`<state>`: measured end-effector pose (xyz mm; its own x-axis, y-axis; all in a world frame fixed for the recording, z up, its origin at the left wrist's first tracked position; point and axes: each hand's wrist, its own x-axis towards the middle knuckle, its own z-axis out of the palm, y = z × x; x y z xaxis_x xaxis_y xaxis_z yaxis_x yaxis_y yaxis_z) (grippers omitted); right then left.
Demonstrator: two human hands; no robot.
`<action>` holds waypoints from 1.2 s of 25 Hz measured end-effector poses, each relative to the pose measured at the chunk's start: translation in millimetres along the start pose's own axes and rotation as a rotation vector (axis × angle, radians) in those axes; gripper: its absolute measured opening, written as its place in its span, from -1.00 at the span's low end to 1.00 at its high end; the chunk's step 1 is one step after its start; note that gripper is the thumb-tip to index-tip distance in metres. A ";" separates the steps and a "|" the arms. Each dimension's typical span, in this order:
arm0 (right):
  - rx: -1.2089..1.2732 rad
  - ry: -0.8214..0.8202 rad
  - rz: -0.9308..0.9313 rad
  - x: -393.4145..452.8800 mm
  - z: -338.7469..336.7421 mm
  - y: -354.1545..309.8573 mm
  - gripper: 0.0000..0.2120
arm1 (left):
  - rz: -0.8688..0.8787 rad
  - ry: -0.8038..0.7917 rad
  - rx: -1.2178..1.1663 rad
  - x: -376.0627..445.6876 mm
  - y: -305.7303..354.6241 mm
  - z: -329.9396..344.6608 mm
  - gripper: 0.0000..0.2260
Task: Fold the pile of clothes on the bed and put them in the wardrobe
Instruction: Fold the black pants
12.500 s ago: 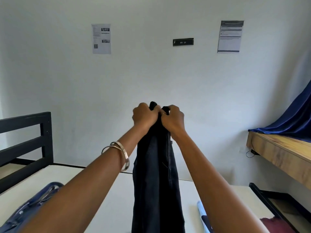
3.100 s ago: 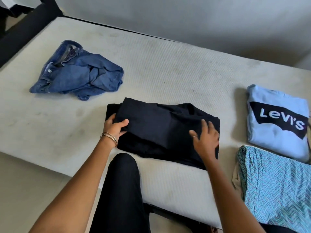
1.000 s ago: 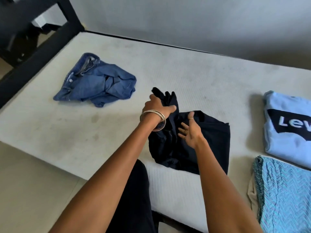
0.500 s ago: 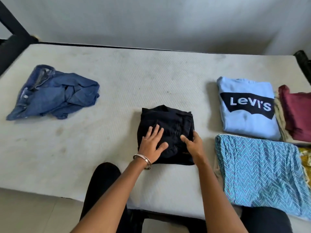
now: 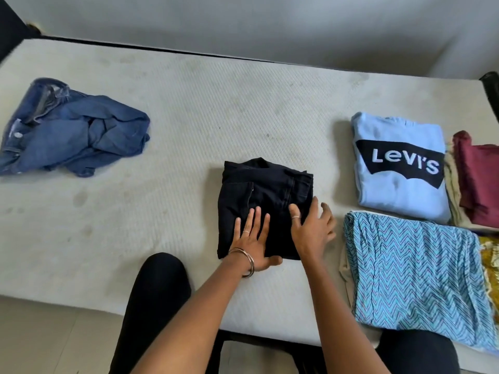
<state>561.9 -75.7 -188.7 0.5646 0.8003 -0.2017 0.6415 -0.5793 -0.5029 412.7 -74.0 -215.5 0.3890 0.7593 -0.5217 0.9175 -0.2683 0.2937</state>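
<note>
Left hand: we see our left hand (image 5: 252,240) lying flat on the near half of the folded black trousers (image 5: 263,203), fingers straight and spread, pointing toward 12 o'clock; it presses and grasps nothing. Two thin bangles (image 5: 244,261) circle its wrist.
Right hand: our right hand (image 5: 313,230) rests at the trousers' 4 o'clock corner, fingers relaxed and fanned; the thumb lies on the black cloth, the other fingers reach past the right edge over the mattress. It holds nothing that we can see.
Black trousers: folded into a compact square, near the front edge of the bed (image 5: 189,109), roughly mid-width.
Chevron garment: a folded turquoise zigzag-patterned piece (image 5: 415,282) lies just beside our right hand, at 3 to 4 o'clock from the trousers.
Levi's top: a folded light blue top (image 5: 399,163) with a black and white logo lies at 2 o'clock from the trousers, just beyond the chevron piece.
Maroon garment: a folded maroon piece (image 5: 478,176) sits at 3 o'clock of the blue top, at the picture's edge.
Blue jeans: a crumpled pair of blue jeans (image 5: 70,128) lies well apart, at 10 o'clock from the trousers, unfolded.
Legs: our legs in black (image 5: 154,309) show at 6 o'clock, against the bed's front edge.
</note>
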 end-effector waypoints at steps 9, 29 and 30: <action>-0.428 -0.246 -0.316 -0.5 27.9 0.5 -0.43 | -0.445 0.369 -0.844 -27.6 -64.4 -14.4 -0.22; 1.424 -0.269 0.142 -70.1 -58.0 -4.9 -0.45 | -0.478 0.192 -2.051 -78.5 -33.0 -33.0 -0.49; 1.404 -0.343 0.061 -64.2 -72.9 0.2 -0.46 | -0.446 0.184 -2.097 -76.3 -37.9 -41.7 -0.41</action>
<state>563.6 -138.4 -114.5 0.2930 0.8939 -0.3392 -0.5219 -0.1477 -0.8401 344.8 -97.1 -153.5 0.1014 0.6383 -0.7631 -0.5457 0.6771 0.4938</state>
